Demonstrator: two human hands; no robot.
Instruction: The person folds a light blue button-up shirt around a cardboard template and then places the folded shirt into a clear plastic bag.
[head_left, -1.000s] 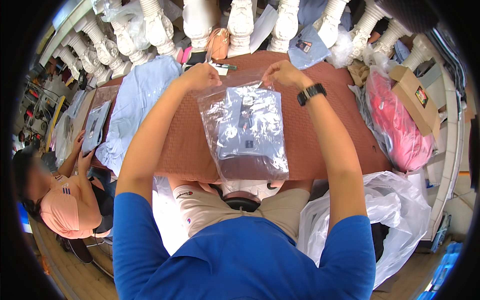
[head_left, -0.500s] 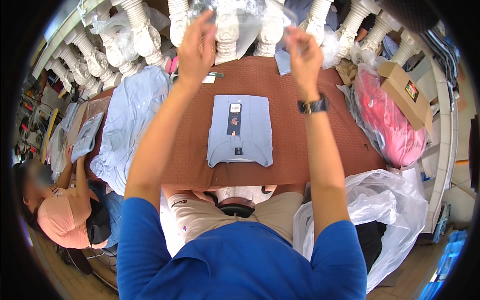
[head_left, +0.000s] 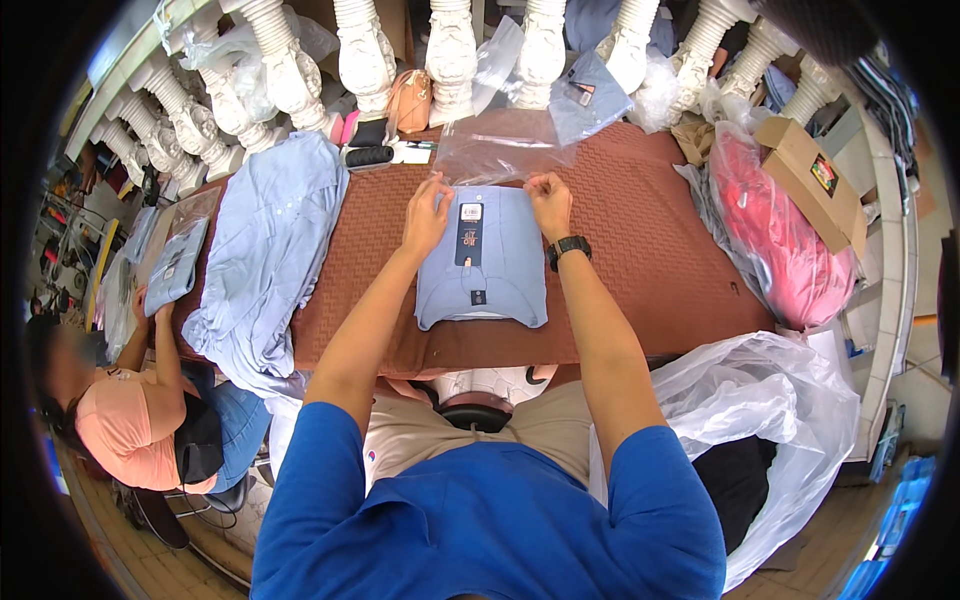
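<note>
A folded light-blue shirt [head_left: 450, 270] lies flat in front of me, with a dark tag [head_left: 467, 245] down its middle. Just beyond its far edge, a clear plastic bag [head_left: 500, 148] is spread out, and I grip its near edge with both hands. My left hand [head_left: 428, 212] pinches the bag by the shirt's far left corner, fingers closed. At the far right corner my right hand [head_left: 550, 205], below a black wristwatch [head_left: 568, 247], pinches the other side of the opening.
A brown textured cloth [head_left: 640, 260] covers the table. Loose blue shirts [head_left: 265, 240] are heaped at left; a bagged blue shirt [head_left: 590, 98] lies far right. Red bagged garments [head_left: 760, 220] and a cardboard box [head_left: 815, 185] sit at right. White balusters [head_left: 450, 60] line the back. A co-worker [head_left: 140, 420] handles a shirt at left.
Both my hands have come down and closer together from the far side, bringing the clear bag from the air to the shirt's far edge.
</note>
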